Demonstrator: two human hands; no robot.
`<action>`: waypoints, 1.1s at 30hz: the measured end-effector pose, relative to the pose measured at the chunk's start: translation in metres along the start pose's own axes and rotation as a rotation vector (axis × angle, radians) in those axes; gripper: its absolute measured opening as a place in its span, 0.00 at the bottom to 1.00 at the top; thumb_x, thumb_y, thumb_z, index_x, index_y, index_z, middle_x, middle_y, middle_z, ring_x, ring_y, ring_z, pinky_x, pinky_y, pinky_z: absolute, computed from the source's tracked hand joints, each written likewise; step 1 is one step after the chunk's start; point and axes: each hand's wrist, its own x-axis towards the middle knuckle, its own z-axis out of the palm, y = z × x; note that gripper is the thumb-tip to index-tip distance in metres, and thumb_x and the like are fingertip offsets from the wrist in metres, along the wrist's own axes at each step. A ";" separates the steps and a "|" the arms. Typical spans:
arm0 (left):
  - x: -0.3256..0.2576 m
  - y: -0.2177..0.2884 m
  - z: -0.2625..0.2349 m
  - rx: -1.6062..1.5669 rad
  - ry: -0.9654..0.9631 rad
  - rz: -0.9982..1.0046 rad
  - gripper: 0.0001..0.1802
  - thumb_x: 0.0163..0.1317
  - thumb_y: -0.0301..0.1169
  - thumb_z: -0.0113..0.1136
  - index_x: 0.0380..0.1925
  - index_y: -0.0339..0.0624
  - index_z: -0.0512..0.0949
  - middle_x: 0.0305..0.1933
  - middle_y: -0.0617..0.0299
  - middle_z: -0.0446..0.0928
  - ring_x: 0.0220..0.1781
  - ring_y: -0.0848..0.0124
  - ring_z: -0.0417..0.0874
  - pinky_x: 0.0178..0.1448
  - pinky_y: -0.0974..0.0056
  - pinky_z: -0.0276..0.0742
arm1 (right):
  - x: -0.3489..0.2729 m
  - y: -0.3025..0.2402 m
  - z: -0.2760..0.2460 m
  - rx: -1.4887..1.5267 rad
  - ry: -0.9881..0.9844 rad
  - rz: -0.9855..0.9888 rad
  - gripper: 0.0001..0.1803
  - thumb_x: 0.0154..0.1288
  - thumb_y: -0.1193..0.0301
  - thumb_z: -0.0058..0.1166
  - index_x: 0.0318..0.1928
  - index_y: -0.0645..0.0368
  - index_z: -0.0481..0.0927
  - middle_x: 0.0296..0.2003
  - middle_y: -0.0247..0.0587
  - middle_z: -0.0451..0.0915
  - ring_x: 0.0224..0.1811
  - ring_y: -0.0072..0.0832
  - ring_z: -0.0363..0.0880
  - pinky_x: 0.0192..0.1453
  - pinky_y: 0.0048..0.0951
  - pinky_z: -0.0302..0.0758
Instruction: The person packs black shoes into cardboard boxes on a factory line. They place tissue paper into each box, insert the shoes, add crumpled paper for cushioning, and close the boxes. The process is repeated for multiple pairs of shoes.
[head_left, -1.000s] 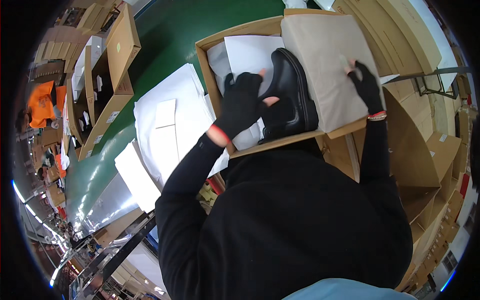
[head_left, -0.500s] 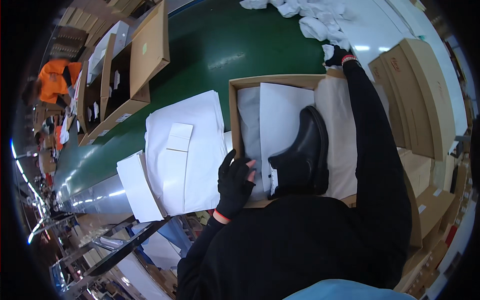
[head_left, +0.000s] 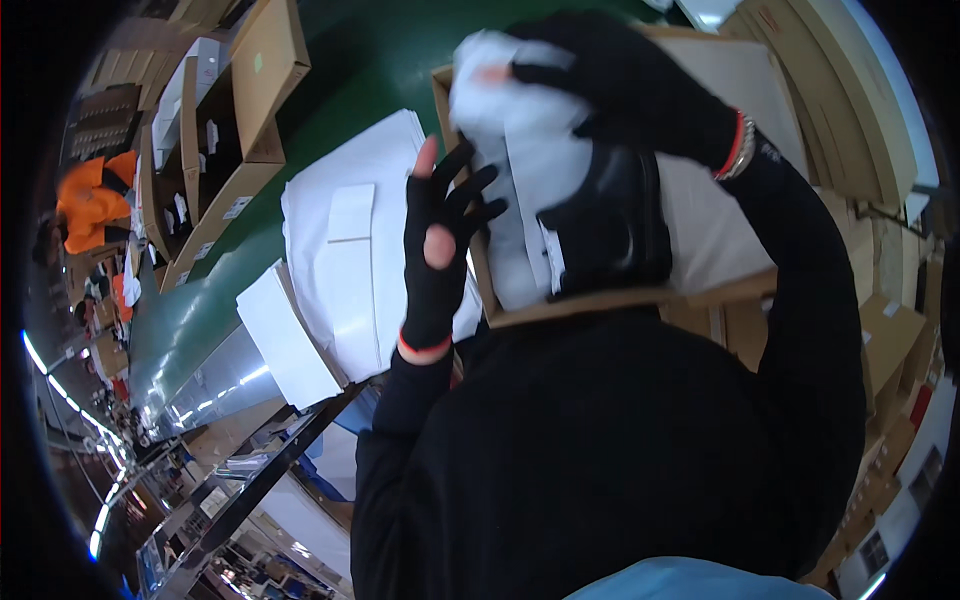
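Observation:
A black ankle boot (head_left: 625,230) lies on its side in an open cardboard shoebox (head_left: 580,305), partly covered by my right arm's glove. Under it are a white sheet and pale tissue paper (head_left: 715,225). My right hand (head_left: 640,85), in a black fingerless glove, grips a crumpled wad of white paper (head_left: 495,95) over the far left part of the box; motion blurs both. My left hand (head_left: 437,240), gloved alike, is raised beside the box's left wall with its fingers spread and nothing in them.
Left of the box lie a stack of white paper sheets (head_left: 310,225) and smaller white cards (head_left: 290,335) on a green table (head_left: 350,70). Open cartons (head_left: 235,190) stand at the far left, and a person in orange (head_left: 95,205) is beyond. Brown cartons (head_left: 840,90) lean at the right.
My right hand has come back from the far right pile with the crumpled paper, over the box. My left hand has risen and spread its fingers. The view has shifted.

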 end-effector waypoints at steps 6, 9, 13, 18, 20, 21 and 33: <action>-0.018 0.041 0.027 0.297 0.165 0.119 0.20 0.55 0.27 0.65 0.48 0.34 0.75 0.43 0.60 0.80 0.44 0.72 0.79 0.52 0.67 0.71 | 0.000 -0.082 -0.019 0.542 0.359 0.185 0.56 0.38 0.58 0.77 0.68 0.54 0.61 0.61 0.47 0.70 0.61 0.42 0.72 0.63 0.38 0.70; -0.038 0.056 0.026 0.495 0.092 0.092 0.21 0.54 0.28 0.66 0.48 0.33 0.75 0.42 0.59 0.80 0.44 0.71 0.79 0.51 0.66 0.72 | -0.014 -0.099 -0.022 0.864 0.242 0.532 0.52 0.44 0.59 0.74 0.68 0.59 0.60 0.63 0.46 0.68 0.66 0.39 0.67 0.68 0.34 0.64; -0.053 0.061 0.021 0.346 0.028 0.113 0.27 0.54 0.29 0.67 0.53 0.33 0.71 0.46 0.56 0.78 0.50 0.68 0.77 0.55 0.66 0.70 | -0.009 -0.110 -0.025 1.220 0.002 0.624 0.41 0.45 0.64 0.73 0.61 0.59 0.70 0.55 0.41 0.75 0.59 0.31 0.73 0.63 0.31 0.69; -0.052 0.051 0.018 0.234 0.066 0.221 0.36 0.56 0.26 0.65 0.65 0.35 0.61 0.58 0.51 0.70 0.58 0.63 0.73 0.61 0.63 0.68 | -0.010 -0.121 -0.022 1.218 0.057 0.647 0.27 0.52 0.67 0.69 0.53 0.58 0.77 0.44 0.37 0.81 0.48 0.26 0.79 0.53 0.26 0.75; -0.050 0.046 0.024 0.478 0.135 0.373 0.37 0.57 0.24 0.63 0.67 0.36 0.59 0.63 0.50 0.65 0.62 0.61 0.71 0.65 0.60 0.66 | -0.012 -0.126 -0.018 1.110 0.195 0.692 0.23 0.55 0.63 0.68 0.50 0.59 0.79 0.41 0.41 0.82 0.45 0.30 0.81 0.49 0.25 0.76; -0.044 0.041 0.016 0.683 0.056 0.498 0.40 0.55 0.25 0.65 0.67 0.36 0.58 0.64 0.48 0.65 0.65 0.61 0.69 0.66 0.60 0.65 | -0.013 -0.129 -0.016 1.102 0.219 0.711 0.24 0.56 0.65 0.68 0.51 0.59 0.78 0.41 0.38 0.82 0.45 0.27 0.80 0.49 0.24 0.76; 0.076 -0.047 0.007 1.484 -0.098 0.794 0.32 0.45 0.43 0.72 0.48 0.38 0.75 0.39 0.51 0.77 0.42 0.54 0.79 0.46 0.55 0.73 | -0.167 -0.040 0.006 -0.115 0.357 0.684 0.24 0.57 0.75 0.61 0.56 0.56 0.76 0.53 0.41 0.77 0.58 0.39 0.74 0.63 0.38 0.68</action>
